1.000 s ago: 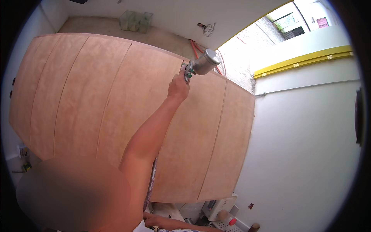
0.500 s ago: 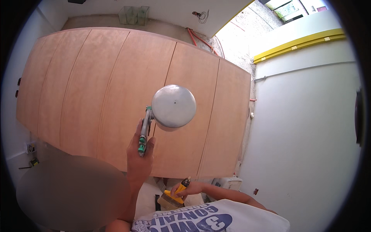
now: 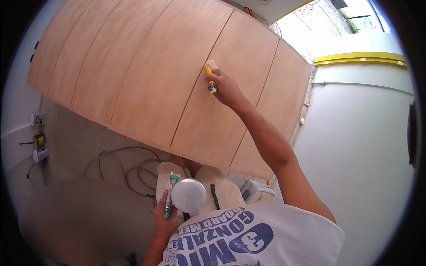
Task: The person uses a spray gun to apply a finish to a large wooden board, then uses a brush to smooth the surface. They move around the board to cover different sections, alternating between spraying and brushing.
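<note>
Drops the spray gun (image 3: 177, 195) from over the wooden panel (image 3: 155, 88) to lower centre, gripped in the left hand (image 3: 164, 222); swings the brush (image 3: 208, 70), clasped by the right hand's (image 3: 227, 88) fingers, out to upper centre. Likely shifts work to brushing. Points bristles toward the top edge, long axis near vertical in frame.

The wooden panel (image 3: 173, 80) is cut off by the picture's upper edge. Below its left part, a blurred patch (image 3: 84, 221) hides some floor (image 3: 71, 142); below its middle, the spray gun (image 3: 180, 195) partly covers the left fingers (image 3: 163, 198).
</note>
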`<action>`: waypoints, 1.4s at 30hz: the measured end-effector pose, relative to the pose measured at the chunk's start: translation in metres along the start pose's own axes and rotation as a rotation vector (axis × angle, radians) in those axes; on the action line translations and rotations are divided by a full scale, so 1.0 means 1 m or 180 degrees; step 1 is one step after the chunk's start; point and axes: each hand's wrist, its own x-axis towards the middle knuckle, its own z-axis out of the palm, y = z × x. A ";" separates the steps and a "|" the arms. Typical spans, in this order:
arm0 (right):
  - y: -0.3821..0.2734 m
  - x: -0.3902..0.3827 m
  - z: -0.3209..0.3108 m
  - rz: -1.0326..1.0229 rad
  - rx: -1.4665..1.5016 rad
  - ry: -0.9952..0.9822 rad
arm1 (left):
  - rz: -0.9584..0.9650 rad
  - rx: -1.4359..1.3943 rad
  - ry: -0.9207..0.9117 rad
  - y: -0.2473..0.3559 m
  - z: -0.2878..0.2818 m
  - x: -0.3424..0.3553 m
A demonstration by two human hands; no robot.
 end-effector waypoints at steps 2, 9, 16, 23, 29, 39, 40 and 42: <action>-0.048 -0.023 0.005 -0.0186 0.0368 -0.0170 | 0.0277 0.0107 -0.0097 0.042 0.012 0.005; -0.038 -0.084 0.043 -0.0363 0.1257 -0.1417 | 0.0711 0.0197 -0.0101 0.030 0.028 -0.010; -0.045 -0.065 -0.010 -0.0498 0.1332 -0.0513 | 0.0580 0.0137 -0.0172 0.025 0.031 -0.007; 0.011 -0.115 0.009 0.0008 0.1153 -0.1042 | 0.0639 0.0279 -0.0361 0.035 0.021 -0.010; -0.082 -0.146 0.031 -0.0443 0.1786 -0.1127 | 0.0624 0.0236 -0.0361 0.022 0.021 -0.011; -0.132 -0.165 0.091 0.0242 0.2268 0.0097 | 0.0582 0.0377 -0.0488 0.029 0.006 -0.028; -0.139 -0.186 0.106 0.0244 0.2292 -0.0027 | 0.0582 0.0329 -0.0500 0.028 0.006 -0.031; -0.132 -0.227 0.136 0.0234 0.2337 -0.0281 | 0.0606 0.0499 -0.0589 0.025 0.000 -0.038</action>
